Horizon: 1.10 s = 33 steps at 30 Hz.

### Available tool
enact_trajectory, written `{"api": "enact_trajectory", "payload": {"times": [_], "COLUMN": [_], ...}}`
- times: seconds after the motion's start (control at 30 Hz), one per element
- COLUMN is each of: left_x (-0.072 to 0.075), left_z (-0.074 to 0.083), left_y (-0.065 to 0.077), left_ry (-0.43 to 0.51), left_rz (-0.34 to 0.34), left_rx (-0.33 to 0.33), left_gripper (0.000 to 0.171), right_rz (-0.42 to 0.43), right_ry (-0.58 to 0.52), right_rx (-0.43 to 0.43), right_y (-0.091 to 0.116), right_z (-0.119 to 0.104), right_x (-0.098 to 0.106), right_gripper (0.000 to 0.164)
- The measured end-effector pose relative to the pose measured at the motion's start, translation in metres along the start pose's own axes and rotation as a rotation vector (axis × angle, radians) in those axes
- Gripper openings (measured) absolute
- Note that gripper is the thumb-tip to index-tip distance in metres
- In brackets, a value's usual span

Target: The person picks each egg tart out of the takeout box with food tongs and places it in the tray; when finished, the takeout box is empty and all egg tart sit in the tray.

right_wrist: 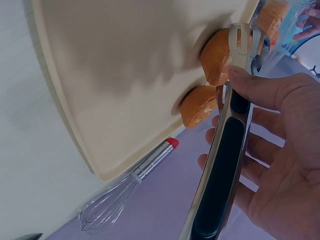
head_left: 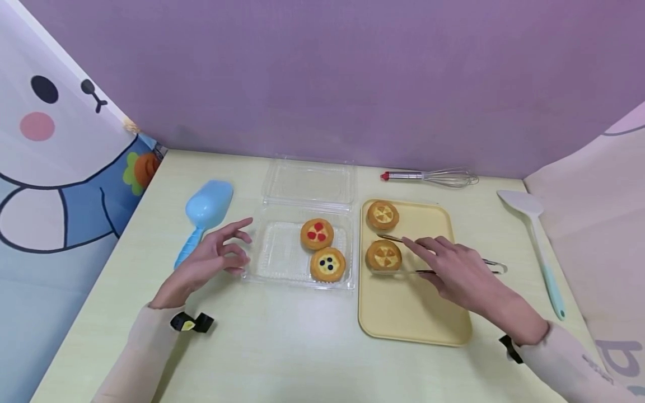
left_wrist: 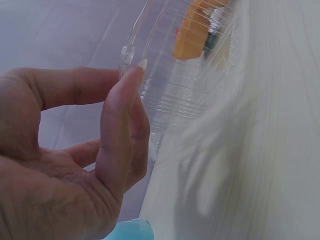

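My right hand (head_left: 461,274) holds metal tongs (right_wrist: 220,175) with dark grip panels, thumb on one arm and fingers on the other. The tong arms straddle the lower pineapple-style egg tart (head_left: 384,256) on the cream tray (head_left: 413,313), one tip on each side. Another tart (head_left: 383,215) with the same topping sits above it. My left hand (head_left: 214,257) is at the left edge of the clear plastic clamshell box (head_left: 282,252), fingers loosely bent, thumb and index apart. Inside the box lie a red-topped tart (head_left: 317,234) and a tart with dark berries (head_left: 327,265).
The box's lid (head_left: 309,182) is folded back toward the purple wall. A blue scoop (head_left: 206,207) lies behind my left hand. Beyond the tray is a whisk (head_left: 433,177) with a red-tipped handle. A white turner (head_left: 536,240) with a mint handle lies at the right.
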<state>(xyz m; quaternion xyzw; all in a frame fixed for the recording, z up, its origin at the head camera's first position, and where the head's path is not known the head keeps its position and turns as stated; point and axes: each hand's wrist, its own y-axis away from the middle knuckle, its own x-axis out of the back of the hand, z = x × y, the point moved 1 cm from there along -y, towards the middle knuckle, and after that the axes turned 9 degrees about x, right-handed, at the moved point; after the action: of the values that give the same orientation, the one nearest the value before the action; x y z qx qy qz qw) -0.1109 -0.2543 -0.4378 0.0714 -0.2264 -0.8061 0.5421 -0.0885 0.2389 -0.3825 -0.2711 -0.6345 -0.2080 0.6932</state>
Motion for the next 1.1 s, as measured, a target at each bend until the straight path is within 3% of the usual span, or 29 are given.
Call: {"api": "enact_trajectory", "payload": {"times": [0.33, 0.57, 0.87, 1.1], "left_x": [0.000, 0.000, 0.001, 0.000], "left_z": [0.000, -0.001, -0.001, -0.002], "left_y": [0.001, 0.000, 0.000, 0.001], "left_ry": [0.006, 0.006, -0.001, 0.014], "left_rz": [0.000, -0.003, -0.003, -0.007], "left_rx": [0.000, -0.013, -0.020, -0.026], "left_gripper": [0.083, 0.083, 0.082, 0.081], "right_rz": [-0.016, 0.028, 0.058, 0.035], "right_ry": [-0.018, -0.020, -0.013, -0.047], "right_rx": [0.000, 0.024, 0.045, 0.067], "right_y": [-0.003, -0.010, -0.035, -0.061], "right_z": [-0.003, -0.005, -0.004, -0.008], "right_x": [0.013, 0.025, 0.029, 0.025], "right_gripper": [0.077, 0.080, 0.074, 0.072]}}
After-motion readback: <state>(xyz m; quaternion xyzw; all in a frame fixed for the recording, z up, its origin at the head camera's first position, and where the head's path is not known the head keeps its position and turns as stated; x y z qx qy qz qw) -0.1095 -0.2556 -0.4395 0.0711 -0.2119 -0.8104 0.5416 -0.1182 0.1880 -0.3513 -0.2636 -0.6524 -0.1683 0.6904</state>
